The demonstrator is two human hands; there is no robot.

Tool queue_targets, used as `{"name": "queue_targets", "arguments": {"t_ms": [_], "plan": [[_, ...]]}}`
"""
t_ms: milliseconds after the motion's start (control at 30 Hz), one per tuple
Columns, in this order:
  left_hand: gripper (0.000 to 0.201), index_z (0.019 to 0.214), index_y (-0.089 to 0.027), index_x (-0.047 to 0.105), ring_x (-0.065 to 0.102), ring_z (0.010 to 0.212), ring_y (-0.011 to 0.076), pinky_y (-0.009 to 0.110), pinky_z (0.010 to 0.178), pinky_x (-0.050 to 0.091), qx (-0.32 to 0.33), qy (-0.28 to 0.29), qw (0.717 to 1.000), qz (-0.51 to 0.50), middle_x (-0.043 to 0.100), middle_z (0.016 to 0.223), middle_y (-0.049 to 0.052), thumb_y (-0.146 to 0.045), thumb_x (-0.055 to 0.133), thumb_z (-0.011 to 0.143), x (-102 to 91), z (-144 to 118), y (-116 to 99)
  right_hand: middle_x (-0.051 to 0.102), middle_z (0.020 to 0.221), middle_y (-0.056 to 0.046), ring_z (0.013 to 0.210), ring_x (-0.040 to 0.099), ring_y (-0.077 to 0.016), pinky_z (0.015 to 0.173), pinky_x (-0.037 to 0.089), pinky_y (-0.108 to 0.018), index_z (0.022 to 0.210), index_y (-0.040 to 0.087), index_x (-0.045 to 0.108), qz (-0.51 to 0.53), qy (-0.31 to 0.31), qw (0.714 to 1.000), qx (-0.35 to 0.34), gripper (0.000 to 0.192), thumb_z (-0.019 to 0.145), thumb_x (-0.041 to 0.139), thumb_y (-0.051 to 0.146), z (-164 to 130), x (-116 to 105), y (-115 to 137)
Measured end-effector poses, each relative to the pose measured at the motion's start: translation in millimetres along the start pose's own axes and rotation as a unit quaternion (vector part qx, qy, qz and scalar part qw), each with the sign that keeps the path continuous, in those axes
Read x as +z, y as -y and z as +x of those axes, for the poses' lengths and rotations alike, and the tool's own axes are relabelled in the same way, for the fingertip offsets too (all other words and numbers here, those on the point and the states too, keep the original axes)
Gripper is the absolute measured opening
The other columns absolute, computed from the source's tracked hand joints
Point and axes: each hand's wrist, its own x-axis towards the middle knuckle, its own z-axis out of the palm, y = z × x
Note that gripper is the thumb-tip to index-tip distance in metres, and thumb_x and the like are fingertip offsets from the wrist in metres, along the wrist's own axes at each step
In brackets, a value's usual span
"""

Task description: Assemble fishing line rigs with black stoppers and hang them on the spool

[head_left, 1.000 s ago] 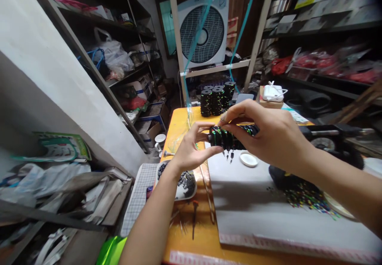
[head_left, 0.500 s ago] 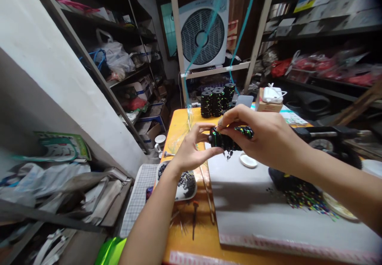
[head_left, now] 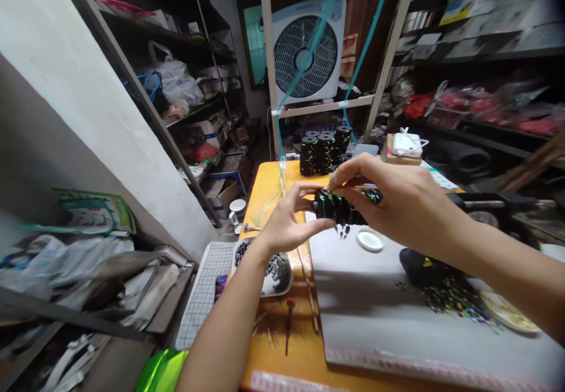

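Both my hands hold a black stack of bead rings (head_left: 336, 206) with green flecks, raised above the grey mat (head_left: 379, 298). My left hand (head_left: 289, 221) pinches its left end between thumb and fingers. My right hand (head_left: 397, 201) wraps over the right part, with fingertips pressing on top. A few small dark pieces dangle beneath the stack. Three upright piles of similar black rings (head_left: 322, 152) stand at the far end of the orange table (head_left: 273, 345).
A white lid (head_left: 369, 239) lies on the mat. A bowl of dark beads (head_left: 271, 268) sits at the left, a heap of coloured beads (head_left: 450, 298) at the right. A box fan (head_left: 306, 56) hangs behind. Cluttered shelves line both sides.
The view has shifted slightly; my hands keep the ring stack at much the same spot, with my right fingers adjusting on top of it.
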Motion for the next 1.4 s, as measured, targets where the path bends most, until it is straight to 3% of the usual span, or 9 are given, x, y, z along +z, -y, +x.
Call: {"name": "queue_targets", "arguments": {"t_ms": [400, 767, 1100, 1300, 1400], "plan": [[0.060, 0.123, -0.024, 0.054, 0.068, 0.104, 0.0236, 0.048, 0.095, 0.058, 0.040, 0.022, 0.999, -0.023, 0.062, 0.126, 0.009, -0.027, 0.087, 0.074, -0.9, 2, 2, 0.072, 0.079, -0.001, 0.063, 0.067, -0.0154, 0.056, 0.049, -0.027, 0.091, 0.022, 0.057, -0.001, 0.033, 0.999, -0.040, 0.015, 0.094, 0.050, 0.008, -6, 1, 5], [0.055, 0.119, -0.025, 0.057, 0.069, 0.101, 0.0217, 0.040, 0.092, 0.060, 0.039, 0.014, 0.999, -0.031, 0.063, 0.122, 0.006, -0.027, 0.087, 0.074, 0.5, 2, 1, 0.066, 0.073, -0.001, 0.060, 0.061, -0.0142, 0.055, 0.048, -0.027, 0.090, 0.023, 0.053, -0.029, 0.032, 0.995, -0.086, 0.021, 0.096, 0.045, 0.005, -7, 3, 6], [0.057, 0.119, -0.024, 0.055, 0.069, 0.104, 0.0227, 0.041, 0.096, 0.058, 0.029, 0.011, 0.999, -0.037, 0.063, 0.123, 0.008, -0.031, 0.088, 0.074, 1.4, 2, -2, 0.078, 0.098, -0.007, 0.092, 0.075, -0.0212, 0.071, 0.060, -0.032, 0.092, 0.021, 0.059, -0.100, 0.057, 0.975, -0.191, 0.027, 0.096, 0.040, 0.002, -10, 3, 7], [0.053, 0.121, -0.025, 0.057, 0.067, 0.107, 0.0227, 0.041, 0.097, 0.058, 0.062, 0.019, 0.997, -0.038, 0.062, 0.123, 0.008, -0.030, 0.086, 0.077, 0.1, 2, 4, 0.079, 0.091, -0.008, 0.087, 0.077, -0.0252, 0.073, 0.065, -0.036, 0.091, 0.021, 0.066, -0.128, 0.037, 0.958, -0.252, 0.027, 0.098, 0.046, 0.004, -11, 2, 10], [0.048, 0.121, -0.025, 0.057, 0.064, 0.115, 0.0241, 0.040, 0.098, 0.057, 0.080, 0.018, 0.996, -0.032, 0.061, 0.123, 0.008, -0.028, 0.081, 0.081, -0.6, 3, 7, 0.079, 0.087, -0.012, 0.090, 0.078, -0.0269, 0.081, 0.066, -0.036, 0.093, 0.015, 0.069, -0.160, 0.011, 0.942, -0.294, 0.026, 0.096, 0.047, 0.001, -13, 3, 13]]}}
